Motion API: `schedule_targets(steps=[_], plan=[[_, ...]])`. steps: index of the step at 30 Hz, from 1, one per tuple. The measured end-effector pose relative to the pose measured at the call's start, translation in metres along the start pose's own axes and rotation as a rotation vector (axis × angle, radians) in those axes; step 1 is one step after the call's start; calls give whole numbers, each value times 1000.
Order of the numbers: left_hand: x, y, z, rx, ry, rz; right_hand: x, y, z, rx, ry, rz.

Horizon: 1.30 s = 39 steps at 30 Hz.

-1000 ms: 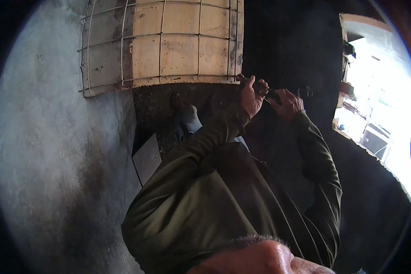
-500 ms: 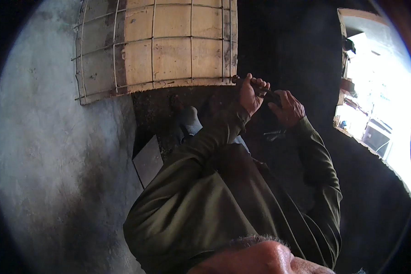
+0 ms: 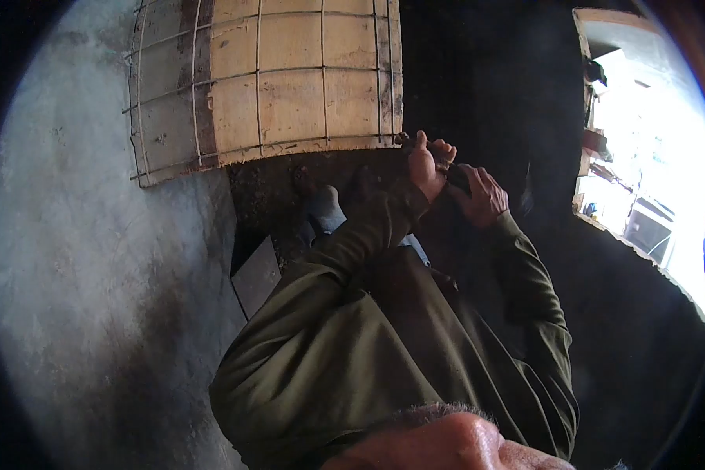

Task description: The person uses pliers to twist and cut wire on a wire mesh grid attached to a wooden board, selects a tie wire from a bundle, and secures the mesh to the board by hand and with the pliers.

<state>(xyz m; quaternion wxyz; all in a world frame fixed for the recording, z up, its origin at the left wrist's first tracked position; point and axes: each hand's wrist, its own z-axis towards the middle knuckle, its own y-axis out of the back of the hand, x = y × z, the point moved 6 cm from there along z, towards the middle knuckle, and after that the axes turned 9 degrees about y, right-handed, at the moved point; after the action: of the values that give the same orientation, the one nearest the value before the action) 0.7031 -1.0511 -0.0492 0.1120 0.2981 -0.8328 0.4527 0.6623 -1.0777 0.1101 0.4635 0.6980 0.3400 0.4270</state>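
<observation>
A dark, rod-like tool (image 3: pixel 403 139) reaches the lower right corner of a wire mesh (image 3: pixel 323 72), its rounded end at the wires. I cannot make out its exact kind. My left hand (image 3: pixel 427 168) is wrapped around it near that end, thumb pointing up. Close beside and a little lower, my right hand (image 3: pixel 484 196) is closed around the tool's other end, which is mostly hidden by the fingers and shadow. The mesh lies over a light wooden board (image 3: pixel 290 110) with a grey strip along its left side.
A stained grey concrete surface (image 3: pixel 117 258) spans the left. Below the board are a foot (image 3: pixel 327 205) and a flat grey panel (image 3: pixel 256 278). A bright opening (image 3: pixel 642 149) lies at the right, with several objects along its edge. Dark shadow surrounds my right arm.
My right hand has moved left and slightly down, closer to my left hand. My left hand stays near the mesh corner, still gripping the tool. The view has shifted slightly.
</observation>
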Motion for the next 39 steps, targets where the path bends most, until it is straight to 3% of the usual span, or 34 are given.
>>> schedule_targets(steps=[2, 4, 5, 7, 12, 14, 15, 17, 20, 24, 26, 27, 28, 29, 30, 31, 32, 33, 36, 38, 39], plan=[[1, -21, -29, -11, -29, 103, -11, -4, -7, -53, 105, -40], [3, -11, -36, -115, -92, 215, -41, -32, -18, 385, -333, 279], [2, -2, -39, -220, -150, 325, -46, -29, -20, 383, -333, 280], [2, 13, -41, -129, -183, 478, -39, -26, -27, 488, -511, 660], [-12, 3, -62, 44, -353, 926, -22, -9, -35, 298, -428, 736], [-31, -18, -83, -71, -550, 1538, -10, 3, -33, 191, -385, 767], [-38, -21, -88, -67, -552, 1548, -2, 9, -32, 196, -354, 681], [-44, -24, -88, -49, -347, 1651, 10, 21, -25, 190, -312, 597], [-55, -38, -105, -57, -248, 1455, 20, 21, -22, 278, -356, 514], [-62, -34, -105, -70, -352, 1589, 25, 21, -12, 302, -217, 514], [-63, -52, -119, 39, -685, 1328, 19, 16, -7, 354, -170, 555], [-63, -57, -120, 33, -705, 1325, 15, 10, -5, 364, -178, 759], [-66, -56, -118, 42, -606, 1041, 13, 6, -3, 377, -185, 964], [-67, -53, -114, 56, -508, 759, 9, 5, 0, 391, -163, 965], [-68, -54, -110, 55, -536, 754, 9, 5, 3, 373, -225, 1138], [-66, -55, -104, 43, -581, 949, 8, 4, 7, 361, -290, 1311], [-64, -57, -96, 29, -628, 1146, 7, 3, 14, 381, -258, 1309], [-63, -56, -90, 24, -665, 1138, 0, 2, 21, 362, -259, 1295], [-49, -60, -77, -175, -935, 1460, -34, 7, 39, 449, -140, 1164], [-46, -69, -60, -149, -944, 1326, -65, 10, 52, 543, -15, 1043], [-42, -70, -42, 40, -707, 936, -77, 7, 54, 664, 39, 1154]])
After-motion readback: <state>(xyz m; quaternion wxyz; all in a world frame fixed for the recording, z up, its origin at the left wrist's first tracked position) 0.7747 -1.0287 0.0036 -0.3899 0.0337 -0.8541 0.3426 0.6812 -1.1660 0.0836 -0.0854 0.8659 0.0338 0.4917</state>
